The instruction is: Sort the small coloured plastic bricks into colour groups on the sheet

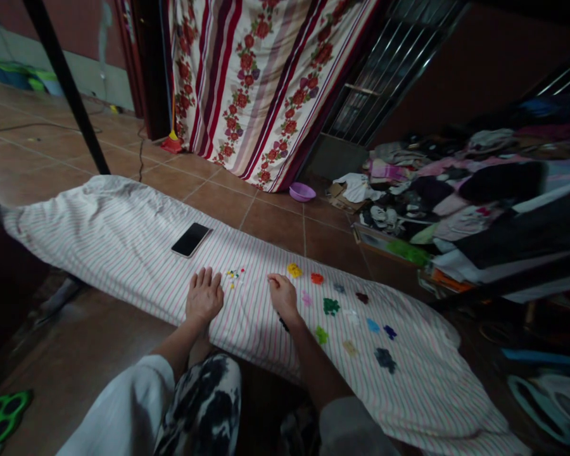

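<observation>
My left hand (204, 296) lies flat on the striped cloth (137, 278), fingers stretched out. Just right of its fingertips is a scatter of tiny mixed-colour pieces (234, 277), too small to name. My right hand (282, 295) is closed in a loose fist over the cloth, and whatever its fingers hold is hidden. Some black pieces (284, 323) show partly beside its wrist. To the right are small piles sorted by colour, among them yellow pieces (294, 270), orange pieces (317, 278), pink pieces (306, 297), dark green pieces (331, 306) and light green pieces (322, 334).
A phone (190, 240) with a dark screen lies left of the hands. More piles, such as dark grey pieces (385, 360), sit on the right. Beyond are a floral curtain (261, 82), a purple basin (303, 192) and heaped clothes (437, 183).
</observation>
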